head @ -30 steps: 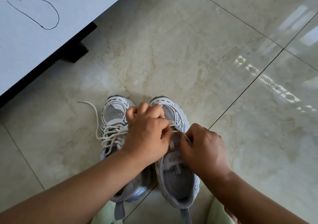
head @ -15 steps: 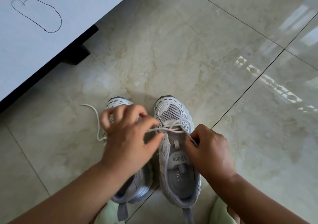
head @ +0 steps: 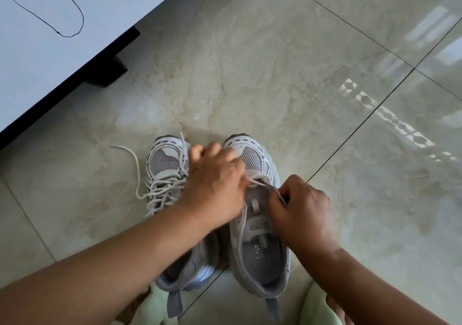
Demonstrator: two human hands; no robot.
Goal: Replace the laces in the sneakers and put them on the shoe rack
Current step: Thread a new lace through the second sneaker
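A white cabinet top (head: 75, 57) with a shoe outline drawn in black pen (head: 47, 10) fills the upper left, raised on a dark foot (head: 110, 72) above the glossy marble floor tiles (head: 275, 62). Two grey-and-white sneakers stand side by side on the floor, toes pointing away. The left sneaker (head: 163, 172) is laced, one loose lace end (head: 132, 157) trailing on the tile beside it, and the left forearm crosses over its heel. The right sneaker (head: 257, 244) has its tongue bare. The left hand (head: 215, 187), fingers curled, pinches the white lace (head: 257, 178) at the lowest eyelets; the right hand (head: 302, 207) pinches the other strand over the tongue. Pale green fabric (head: 155, 309) shows at the bottom edge
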